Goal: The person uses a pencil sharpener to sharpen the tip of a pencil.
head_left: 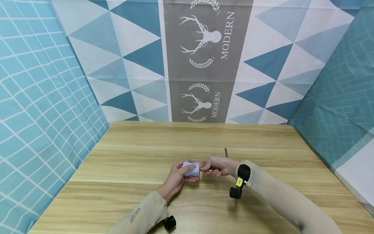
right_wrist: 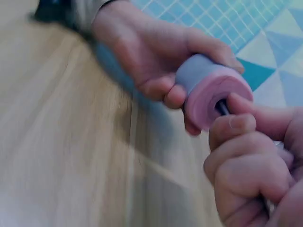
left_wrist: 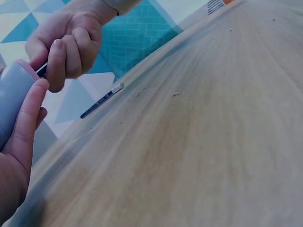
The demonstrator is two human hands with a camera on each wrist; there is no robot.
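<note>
Left hand (head_left: 175, 178) is gripping a small cylinder (head_left: 191, 169), fingers and thumb curling round its side. The cylinder is lying on its side just above the middle of the table (head_left: 122, 162), held between the two hands. Its body is looking smooth and pale blue-grey; the end facing the right hand is a pink, matte disc with a dark round hole in the centre, plainest in the right wrist view (right_wrist: 215, 94).

Right hand (head_left: 217, 165) is closing its fingers round a thin dark stick (right_wrist: 221, 108), pinching it tight. The tip of the stick is sitting at or in the hole of the pink end; how deep it is going cannot be told, since the fingers are covering most of its length. In the left wrist view the stick is showing as a short dark bit (left_wrist: 41, 70) between the cylinder's rim and the right knuckles.

A second thin stick (head_left: 226, 152) is lying flat on the table beyond the right hand, apart from it. It is dark with a pale end (left_wrist: 102, 100).

The table is pale wood-grain board, smooth. Both forearms are wearing beige sleeves (head_left: 280, 191), each with a black wrist camera (head_left: 240, 182). Patterned cloth (head_left: 204, 61) in blue, white and grey is hanging behind and at both sides.
</note>
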